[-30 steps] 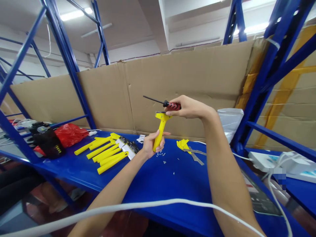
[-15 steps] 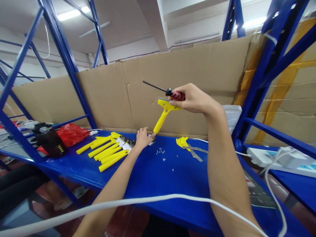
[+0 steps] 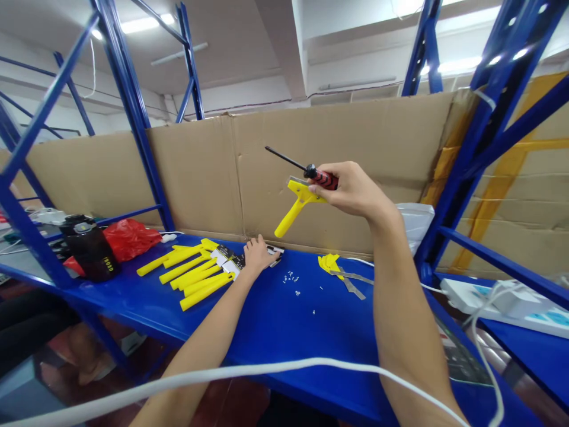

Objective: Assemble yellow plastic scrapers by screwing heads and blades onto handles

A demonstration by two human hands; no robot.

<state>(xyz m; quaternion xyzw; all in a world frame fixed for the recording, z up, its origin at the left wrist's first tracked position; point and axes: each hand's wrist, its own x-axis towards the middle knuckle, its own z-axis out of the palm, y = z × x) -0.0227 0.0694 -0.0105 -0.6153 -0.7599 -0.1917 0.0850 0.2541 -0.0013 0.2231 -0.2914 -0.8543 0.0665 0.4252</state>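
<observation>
My right hand (image 3: 353, 187) is raised in front of the cardboard. It holds a screwdriver (image 3: 324, 178) with a red and black handle, the shaft pointing up and left, together with a yellow scraper (image 3: 291, 216) whose handle slants down and left. A metal blade edge shows along the scraper's head. At the back of the blue table, my left hand (image 3: 258, 255) reaches over small black and white pieces (image 3: 274, 254), fingers apart and thumb touching them. Just left of it, several yellow scrapers (image 3: 195, 276) lie in a row with black and white labelled heads.
Tiny screws (image 3: 291, 277) lie scattered mid-table. Yellow plates (image 3: 329, 263) and metal strips (image 3: 353, 284) rest to their right. A black bottle (image 3: 89, 246) and a red plastic bag (image 3: 131, 239) stand left. A white cable (image 3: 311, 365) crosses the foreground; a power strip (image 3: 462, 290) sits right.
My left hand has shifted slightly and its thumb has come down on the black and white pieces. My right hand keeps the screwdriver and scraper, slightly lower. The view has tilted a little.
</observation>
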